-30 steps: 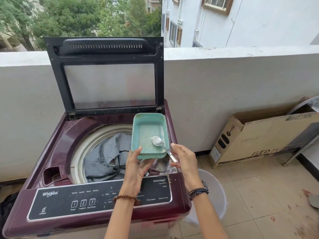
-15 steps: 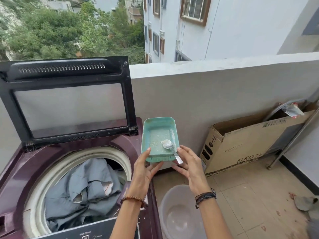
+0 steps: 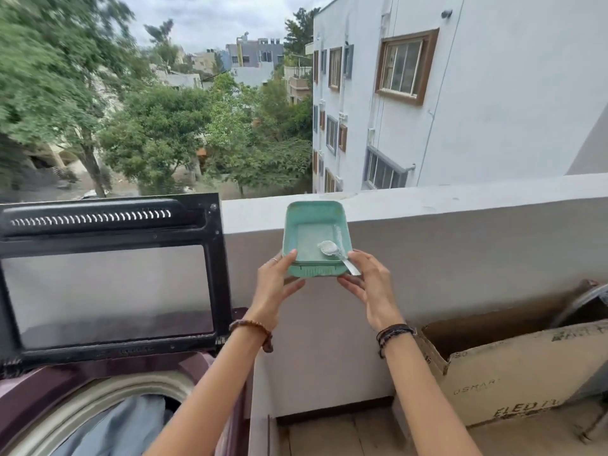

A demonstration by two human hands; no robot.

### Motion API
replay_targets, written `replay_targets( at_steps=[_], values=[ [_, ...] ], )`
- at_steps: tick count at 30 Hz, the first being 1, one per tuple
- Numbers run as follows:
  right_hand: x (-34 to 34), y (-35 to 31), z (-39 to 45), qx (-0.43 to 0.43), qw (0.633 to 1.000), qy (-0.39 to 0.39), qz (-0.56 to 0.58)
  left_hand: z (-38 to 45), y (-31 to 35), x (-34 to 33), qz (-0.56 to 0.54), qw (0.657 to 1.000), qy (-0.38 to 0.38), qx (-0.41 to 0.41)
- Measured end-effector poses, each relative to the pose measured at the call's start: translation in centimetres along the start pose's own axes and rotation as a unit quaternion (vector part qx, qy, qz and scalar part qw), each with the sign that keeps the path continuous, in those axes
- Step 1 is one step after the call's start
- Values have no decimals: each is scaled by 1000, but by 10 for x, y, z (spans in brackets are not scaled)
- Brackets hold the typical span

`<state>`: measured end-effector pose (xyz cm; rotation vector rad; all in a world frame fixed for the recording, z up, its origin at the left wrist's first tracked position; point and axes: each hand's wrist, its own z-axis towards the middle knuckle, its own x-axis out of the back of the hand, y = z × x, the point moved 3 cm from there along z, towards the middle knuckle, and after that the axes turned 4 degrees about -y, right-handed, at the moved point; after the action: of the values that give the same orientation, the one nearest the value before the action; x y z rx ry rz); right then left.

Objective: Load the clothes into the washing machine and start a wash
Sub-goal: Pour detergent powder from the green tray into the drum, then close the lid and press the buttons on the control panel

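Observation:
A teal plastic tub (image 3: 309, 236) with white powder residue is held up in front of the balcony wall, near its top. My left hand (image 3: 274, 287) grips its near left corner. My right hand (image 3: 370, 284) grips the near right corner and pins the handle of a metal spoon (image 3: 335, 253) that lies in the tub with powder in its bowl. Lower left, the maroon top-load washing machine (image 3: 49, 386) stands with its black glass lid (image 3: 108, 274) raised. Grey-blue clothes (image 3: 131, 426) lie in the drum.
The grey balcony parapet (image 3: 460, 205) runs across the view behind the tub. A large cardboard TV box (image 3: 513, 380) leans against the wall at the lower right. Tiled floor (image 3: 345, 436) shows below. Trees and a white building lie beyond.
Both hands have carried the tub and spoon from over the machine's right side up and rightward to the parapet. The view has swung up and right, so the control panel is out of sight.

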<state>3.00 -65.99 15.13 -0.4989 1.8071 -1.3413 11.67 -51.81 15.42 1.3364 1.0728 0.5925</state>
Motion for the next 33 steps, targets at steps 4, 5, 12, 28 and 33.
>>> replay_targets(
  at_steps=[4, 5, 12, 28, 33],
  values=[
    [-2, -27, 64, 9, 1000, -12, -13, 58, 25, -22, 48, 998, 35, 2],
    [-3, -31, 78, 10, 1000, -14, -14, 71, 29, -25, 66, 997, 36, 6],
    [-9, -35, 143, -17, 999, -19, -28, 135, 39, -31, 144, 988, 52, 32],
    [-9, -42, 177, 13, 989, 45, -141, 168, 41, -29, 154, 986, 33, 56],
    [-4, -41, 165, 26, 987, 110, -116, 157, 42, -25, 148, 987, 53, 36]
  ],
)
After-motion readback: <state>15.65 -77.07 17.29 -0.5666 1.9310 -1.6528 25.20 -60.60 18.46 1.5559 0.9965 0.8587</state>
